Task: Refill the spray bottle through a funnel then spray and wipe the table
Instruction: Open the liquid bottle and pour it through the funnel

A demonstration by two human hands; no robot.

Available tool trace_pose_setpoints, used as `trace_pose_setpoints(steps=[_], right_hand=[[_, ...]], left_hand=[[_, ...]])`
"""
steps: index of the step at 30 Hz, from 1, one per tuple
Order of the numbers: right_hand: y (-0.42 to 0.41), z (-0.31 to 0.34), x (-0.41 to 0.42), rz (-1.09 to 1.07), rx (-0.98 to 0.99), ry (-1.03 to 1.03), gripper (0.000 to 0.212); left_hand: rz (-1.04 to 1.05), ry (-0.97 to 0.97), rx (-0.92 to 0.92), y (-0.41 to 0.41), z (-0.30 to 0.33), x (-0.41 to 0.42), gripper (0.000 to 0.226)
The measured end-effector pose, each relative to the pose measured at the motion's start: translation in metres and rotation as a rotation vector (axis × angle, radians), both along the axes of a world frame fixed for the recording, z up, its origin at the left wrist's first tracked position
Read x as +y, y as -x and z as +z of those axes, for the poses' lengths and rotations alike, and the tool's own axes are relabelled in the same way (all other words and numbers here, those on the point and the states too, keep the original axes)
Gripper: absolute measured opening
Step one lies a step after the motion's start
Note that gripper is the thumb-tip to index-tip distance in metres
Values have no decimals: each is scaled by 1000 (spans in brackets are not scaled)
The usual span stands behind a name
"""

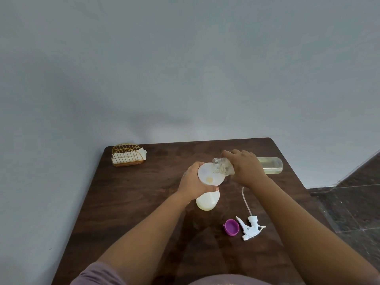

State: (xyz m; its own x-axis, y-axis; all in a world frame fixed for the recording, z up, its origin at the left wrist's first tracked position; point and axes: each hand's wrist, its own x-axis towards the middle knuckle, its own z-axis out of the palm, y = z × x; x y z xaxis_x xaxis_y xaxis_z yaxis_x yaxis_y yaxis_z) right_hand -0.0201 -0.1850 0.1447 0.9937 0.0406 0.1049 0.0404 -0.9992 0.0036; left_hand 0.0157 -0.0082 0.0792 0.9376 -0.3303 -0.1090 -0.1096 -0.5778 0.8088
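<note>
A white spray bottle (206,201) stands on the dark wooden table (131,202) with a white funnel (208,175) in its neck. My left hand (193,185) grips the funnel and bottle neck. My right hand (245,168) grips a clear refill bottle (271,165) tipped on its side, its open mouth over the funnel rim. Pale yellow liquid lies in the refill bottle and a little shows in the funnel.
The white trigger sprayer head (251,228) with its dip tube lies on the table at the right front, beside a purple cap (232,227). A gold wire napkin holder (128,157) with white napkins stands at the far left corner. The wall is just behind the table.
</note>
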Motion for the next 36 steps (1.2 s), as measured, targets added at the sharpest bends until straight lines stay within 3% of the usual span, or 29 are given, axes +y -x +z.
trace_pose_setpoints(steps=[36], right_hand=[[-3, 6, -4, 23, -4, 37, 57]], left_hand=[[5, 11, -2, 3, -1, -1, 79]])
